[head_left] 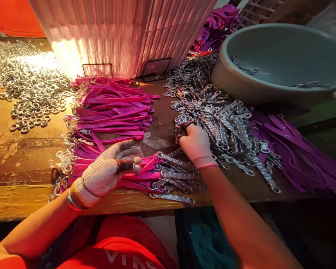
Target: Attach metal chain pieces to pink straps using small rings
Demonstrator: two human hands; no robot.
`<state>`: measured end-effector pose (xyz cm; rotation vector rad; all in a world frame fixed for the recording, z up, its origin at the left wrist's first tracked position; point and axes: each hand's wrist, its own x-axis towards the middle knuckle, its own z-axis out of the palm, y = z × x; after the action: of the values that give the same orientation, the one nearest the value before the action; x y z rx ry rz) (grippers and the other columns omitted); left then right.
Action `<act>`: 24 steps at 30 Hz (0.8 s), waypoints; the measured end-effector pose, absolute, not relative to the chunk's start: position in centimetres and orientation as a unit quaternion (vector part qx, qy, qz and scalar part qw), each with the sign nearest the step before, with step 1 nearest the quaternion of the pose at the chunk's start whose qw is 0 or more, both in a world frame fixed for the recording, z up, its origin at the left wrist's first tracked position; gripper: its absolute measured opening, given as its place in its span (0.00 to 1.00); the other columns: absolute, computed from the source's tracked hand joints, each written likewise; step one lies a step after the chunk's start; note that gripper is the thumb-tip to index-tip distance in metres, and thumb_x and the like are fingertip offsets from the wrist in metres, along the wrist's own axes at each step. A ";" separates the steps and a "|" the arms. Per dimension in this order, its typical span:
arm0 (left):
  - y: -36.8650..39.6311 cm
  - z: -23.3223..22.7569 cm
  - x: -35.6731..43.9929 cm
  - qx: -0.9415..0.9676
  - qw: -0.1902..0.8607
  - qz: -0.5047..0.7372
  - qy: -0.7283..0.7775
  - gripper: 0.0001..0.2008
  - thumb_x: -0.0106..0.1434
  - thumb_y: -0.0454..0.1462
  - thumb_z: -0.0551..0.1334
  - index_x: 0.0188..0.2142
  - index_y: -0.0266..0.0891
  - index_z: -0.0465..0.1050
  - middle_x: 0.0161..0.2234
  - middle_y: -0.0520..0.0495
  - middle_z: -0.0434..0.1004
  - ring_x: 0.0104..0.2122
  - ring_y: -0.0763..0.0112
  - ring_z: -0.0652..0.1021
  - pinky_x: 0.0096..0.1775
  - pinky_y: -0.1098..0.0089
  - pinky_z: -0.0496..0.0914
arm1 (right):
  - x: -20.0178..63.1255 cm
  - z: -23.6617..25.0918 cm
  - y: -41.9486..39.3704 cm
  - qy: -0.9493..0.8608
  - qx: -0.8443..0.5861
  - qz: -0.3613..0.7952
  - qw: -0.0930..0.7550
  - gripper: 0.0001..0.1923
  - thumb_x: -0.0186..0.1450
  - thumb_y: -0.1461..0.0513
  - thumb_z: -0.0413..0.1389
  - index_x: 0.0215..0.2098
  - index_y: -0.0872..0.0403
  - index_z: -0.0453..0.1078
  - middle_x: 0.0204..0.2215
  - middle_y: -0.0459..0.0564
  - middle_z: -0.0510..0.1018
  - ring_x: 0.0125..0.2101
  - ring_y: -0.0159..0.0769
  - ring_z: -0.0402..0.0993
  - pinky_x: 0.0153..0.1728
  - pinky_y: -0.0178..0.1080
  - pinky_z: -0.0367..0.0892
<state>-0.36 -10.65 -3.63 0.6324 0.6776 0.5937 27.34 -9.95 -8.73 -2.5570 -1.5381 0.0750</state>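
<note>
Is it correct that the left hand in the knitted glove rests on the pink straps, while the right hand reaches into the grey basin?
Not quite. In the head view, the right hand is not in the grey basin; it reaches into the pile of metal chains on the table in front of the basin. The rest is right: the left hand in the knitted glove rests on the pink straps.

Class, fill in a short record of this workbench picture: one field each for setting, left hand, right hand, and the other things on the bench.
Setting: worn wooden workbench
Left hand: gloved, resting on pink straps, pinching a small ring
Right hand: gloved, fingers dug into the pile of metal chain links
Other things: loose metal rings, grey basin, purple straps, ribbed white container
</note>
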 end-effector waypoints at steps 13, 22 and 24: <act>-11.8 -4.4 -0.4 0.247 0.876 0.324 0.256 0.21 0.54 0.24 0.68 0.47 0.36 0.73 0.43 0.46 0.75 0.39 0.75 0.78 0.42 0.76 0.74 | 15.3 -3.9 -19.9 -0.774 -0.589 -0.052 0.225 0.21 0.61 0.65 0.56 0.53 0.54 0.68 0.46 0.57 0.77 0.38 0.44 0.74 0.37 0.43 0.71; -13.5 -4.1 -1.3 0.479 0.735 0.338 0.341 0.21 0.58 0.33 0.69 0.51 0.39 0.73 0.41 0.46 0.78 0.41 0.68 0.78 0.45 0.70 0.73 | 14.5 -4.8 -20.3 -0.755 -0.608 -0.205 0.133 0.08 0.56 0.71 0.52 0.28 0.53 0.68 0.27 0.53 0.74 0.25 0.37 0.63 0.26 0.40 0.56; -13.8 -3.6 -1.6 0.579 0.663 0.318 0.353 0.16 0.60 0.34 0.68 0.48 0.39 0.76 0.40 0.45 0.78 0.41 0.68 0.77 0.45 0.70 0.72 | 14.6 -4.7 -20.6 -0.756 -0.615 -0.174 0.143 0.09 0.53 0.71 0.52 0.28 0.52 0.68 0.25 0.51 0.73 0.23 0.37 0.63 0.26 0.40 0.55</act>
<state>-1.64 -13.78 -3.61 1.3086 0.7978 0.7183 14.63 -20.56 -4.73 -1.7752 -2.1795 -0.5017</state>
